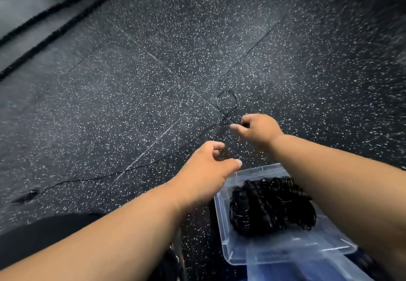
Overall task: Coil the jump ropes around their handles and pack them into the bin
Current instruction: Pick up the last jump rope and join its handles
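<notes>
A thin black jump rope (226, 101) lies on the speckled rubber floor and forms a small loop just beyond my right hand (258, 130). That hand pinches the rope between thumb and curled fingers. From there the rope trails left across the floor to a dark handle (30, 192). My left hand (208, 166) hovers above the floor near the bin's far corner, fingers loosely curled, thumb out, holding nothing I can see. The clear plastic bin (285, 250) sits under my right forearm and holds several coiled black ropes (272, 206).
A thick black battle rope (44, 25) runs diagonally along the floor at the upper left, beside a grey mat. My dark-clothed leg (44, 232) fills the lower left. Something blue (274, 272) lies under the bin's near edge.
</notes>
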Tool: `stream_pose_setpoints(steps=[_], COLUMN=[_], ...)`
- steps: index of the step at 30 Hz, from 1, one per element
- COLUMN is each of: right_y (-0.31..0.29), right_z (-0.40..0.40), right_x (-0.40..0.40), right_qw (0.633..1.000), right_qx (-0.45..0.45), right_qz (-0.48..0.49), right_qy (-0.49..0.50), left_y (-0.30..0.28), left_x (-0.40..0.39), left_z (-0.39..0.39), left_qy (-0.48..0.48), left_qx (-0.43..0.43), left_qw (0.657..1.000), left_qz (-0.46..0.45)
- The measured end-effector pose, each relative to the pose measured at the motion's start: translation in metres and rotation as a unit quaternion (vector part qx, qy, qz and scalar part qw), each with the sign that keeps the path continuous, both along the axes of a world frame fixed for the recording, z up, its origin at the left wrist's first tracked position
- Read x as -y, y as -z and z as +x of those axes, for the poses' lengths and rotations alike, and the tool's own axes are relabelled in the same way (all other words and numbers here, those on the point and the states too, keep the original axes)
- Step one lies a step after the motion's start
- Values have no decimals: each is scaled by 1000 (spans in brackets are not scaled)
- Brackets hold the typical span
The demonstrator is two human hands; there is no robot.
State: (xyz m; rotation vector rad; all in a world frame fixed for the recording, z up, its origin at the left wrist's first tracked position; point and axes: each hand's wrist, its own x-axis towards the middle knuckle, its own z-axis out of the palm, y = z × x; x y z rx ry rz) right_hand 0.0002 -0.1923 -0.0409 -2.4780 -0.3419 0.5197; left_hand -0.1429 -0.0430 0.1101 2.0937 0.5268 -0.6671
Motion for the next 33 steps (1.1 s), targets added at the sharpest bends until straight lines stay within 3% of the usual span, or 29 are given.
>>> stream_pose_setpoints(steps=[6,9,13,16,19,23,29,33], right_y=[-107,-165,-241,-289,-329,-366,-351,-316], right_z=[-59,-101,-147,-177,-204,-224,-249,-279], right_x=[-11,-13,-14,-14,-12,5,62,74], right_qw=[978,958,930,894,865,811,901,967], right_qx=[143,174,119,52,33,49,43,-36], right_qz=[127,214,347,446,501,579,401,239], right_qy=[-79,-81,-13,5,15,62,159,81], left_y=[-15,-25,-34,-45,-56,-78,-119,-162], left_x=[-15,-16,-1,20,31,33,31,34], left_z=[-18,-24,-39,-61,-79,-105,-123,-133], left_qy=[-11,-2,118,105,112,93,-39,-147], left_qx=[83,132,246,267,282,272,268,242], left_qw=[993,985,959,958,953,954,934,878], left_qz=[86,108,77,-25,-12,-89,-231,-385])
